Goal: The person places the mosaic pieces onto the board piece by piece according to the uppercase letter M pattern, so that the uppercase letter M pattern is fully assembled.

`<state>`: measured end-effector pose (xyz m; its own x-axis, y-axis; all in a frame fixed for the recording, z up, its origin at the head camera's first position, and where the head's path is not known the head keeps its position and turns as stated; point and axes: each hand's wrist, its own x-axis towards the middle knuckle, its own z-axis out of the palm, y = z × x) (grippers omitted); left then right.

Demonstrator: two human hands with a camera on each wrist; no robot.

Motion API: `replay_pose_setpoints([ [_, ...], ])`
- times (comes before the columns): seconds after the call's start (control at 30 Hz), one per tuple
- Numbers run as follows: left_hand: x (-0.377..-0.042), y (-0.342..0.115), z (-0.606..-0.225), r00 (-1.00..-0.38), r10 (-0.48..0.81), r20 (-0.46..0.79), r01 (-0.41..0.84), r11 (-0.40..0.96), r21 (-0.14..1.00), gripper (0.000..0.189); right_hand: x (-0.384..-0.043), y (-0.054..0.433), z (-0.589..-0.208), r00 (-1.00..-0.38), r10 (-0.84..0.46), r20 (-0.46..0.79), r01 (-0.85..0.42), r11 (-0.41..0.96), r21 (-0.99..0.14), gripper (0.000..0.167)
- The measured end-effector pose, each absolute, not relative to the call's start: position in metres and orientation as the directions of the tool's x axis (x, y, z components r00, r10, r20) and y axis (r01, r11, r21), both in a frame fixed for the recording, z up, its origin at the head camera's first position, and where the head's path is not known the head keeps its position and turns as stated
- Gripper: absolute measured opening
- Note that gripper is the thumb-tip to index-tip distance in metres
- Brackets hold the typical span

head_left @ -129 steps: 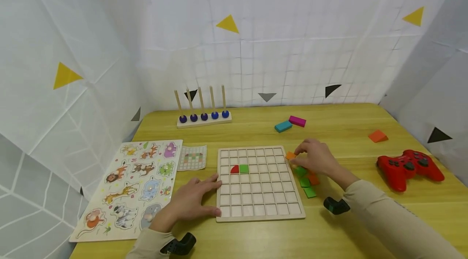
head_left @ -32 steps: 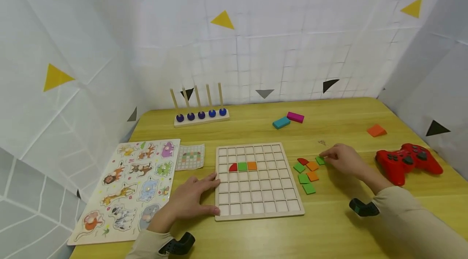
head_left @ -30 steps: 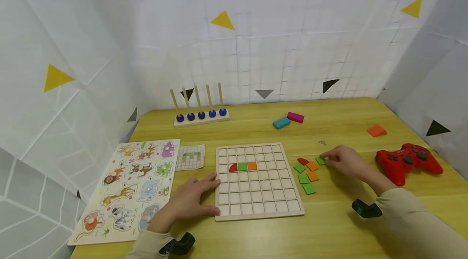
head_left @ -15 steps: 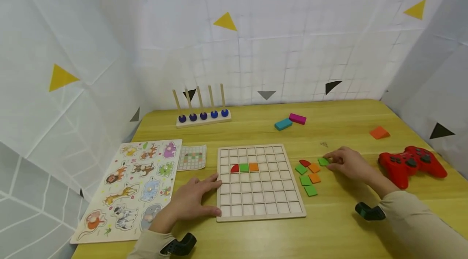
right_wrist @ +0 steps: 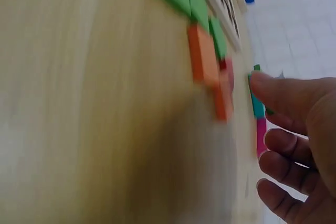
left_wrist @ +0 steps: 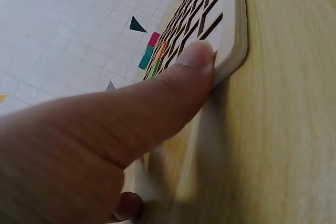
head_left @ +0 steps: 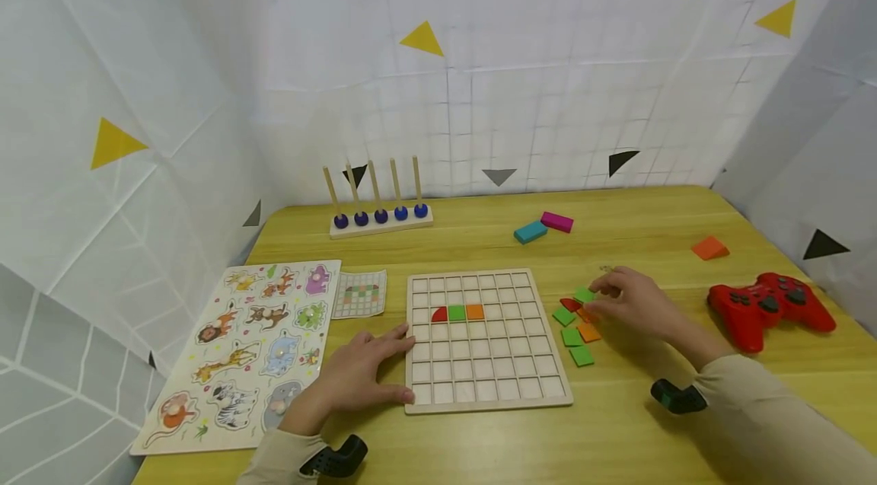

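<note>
My left hand [head_left: 370,372] rests on the left edge of a wooden grid board [head_left: 489,406], fingers spread. In the left wrist view its thumb [left_wrist: 173,85] presses the board's corner. A red quarter-round tile [head_left: 440,314], a green tile [head_left: 457,313] and an orange tile [head_left: 475,312] sit side by side in the grid. Right of the board, my right hand [head_left: 633,304] pinches a green square tile [head_left: 585,295] between thumb and fingers, above the loose tiles. In the right wrist view the thumb mostly hides that tile [right_wrist: 256,67].
Several loose green tiles [head_left: 582,355], orange tiles [head_left: 589,333] and a red one lie below the right hand. A pattern card [head_left: 359,295] and animal puzzle [head_left: 236,355] lie left. Behind are a peg stand [head_left: 381,224] and two blocks [head_left: 530,232]; a red game controller [head_left: 770,310] is right.
The orange tile has gone into the grid beside the green one. My right hand then took a green tile from the right of the pile and moved left with it. The left hand stayed put.
</note>
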<state>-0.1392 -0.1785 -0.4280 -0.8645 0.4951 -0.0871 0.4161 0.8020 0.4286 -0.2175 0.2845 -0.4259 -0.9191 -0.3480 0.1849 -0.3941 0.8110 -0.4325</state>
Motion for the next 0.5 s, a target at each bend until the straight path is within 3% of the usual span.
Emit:
replay_pose_setpoints([
  [0.5, -0.141, -0.178, -0.431, -0.868, 0.488, -0.093, 0.411, 0.811, 0.416, 0.079, -0.221, 0.212, -0.427, -0.840, -0.505, 0.201, -0.530, 0.679, -0.507, 0.023],
])
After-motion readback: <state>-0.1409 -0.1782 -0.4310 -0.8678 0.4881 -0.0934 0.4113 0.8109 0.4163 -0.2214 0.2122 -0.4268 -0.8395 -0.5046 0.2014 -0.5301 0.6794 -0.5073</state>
